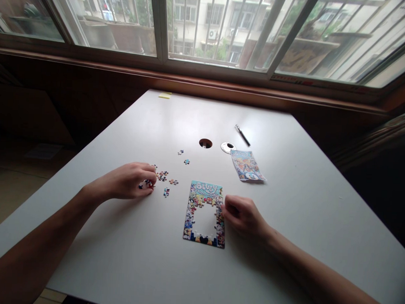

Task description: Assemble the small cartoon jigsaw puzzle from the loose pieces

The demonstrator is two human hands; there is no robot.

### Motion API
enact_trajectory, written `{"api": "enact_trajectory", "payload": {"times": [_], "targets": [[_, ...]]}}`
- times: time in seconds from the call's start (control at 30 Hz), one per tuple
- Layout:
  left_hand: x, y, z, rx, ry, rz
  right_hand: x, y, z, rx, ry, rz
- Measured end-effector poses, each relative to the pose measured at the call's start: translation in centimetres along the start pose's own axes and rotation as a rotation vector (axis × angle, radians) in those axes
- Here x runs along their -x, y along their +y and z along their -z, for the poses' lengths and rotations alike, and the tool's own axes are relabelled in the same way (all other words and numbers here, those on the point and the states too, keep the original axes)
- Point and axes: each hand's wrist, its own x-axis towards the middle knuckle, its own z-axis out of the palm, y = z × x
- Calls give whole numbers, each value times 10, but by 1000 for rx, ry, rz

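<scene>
Puzzle [205,192], beside right grip [244,214]; loose pieces [162,175], at left grip [133,179]

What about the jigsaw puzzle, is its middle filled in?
No, the jigsaw puzzle has a large white gap in its middle, with loose pieces lying to its left.

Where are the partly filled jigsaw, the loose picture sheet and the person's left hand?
Jigsaw [206,190]: head view, on its filled upper band.
Picture sheet [247,164]: head view, on its printed middle.
Left hand [135,180]: head view, on the back of the hand.
</scene>
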Motion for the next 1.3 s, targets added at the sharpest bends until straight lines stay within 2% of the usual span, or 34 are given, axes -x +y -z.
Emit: {"api": "enact_trajectory", "payload": {"times": [0.1,0.33,0.7,0.97,1.3], "targets": [[-1,0,0,-2,-44,-6,0,0,0,0,-1,-5],[0,0,-1,-39,-63,60,1,-1,1,9,2,-3],[-2,-2,-1,-93,47,-27,0,-1,1,6,-4,-11],[0,-3,-3,-133,-2,28,1,-1,1,0,2,-11],[-3,-3,-2,-125,50,11,2,-1,0,6,1,-17]]}}
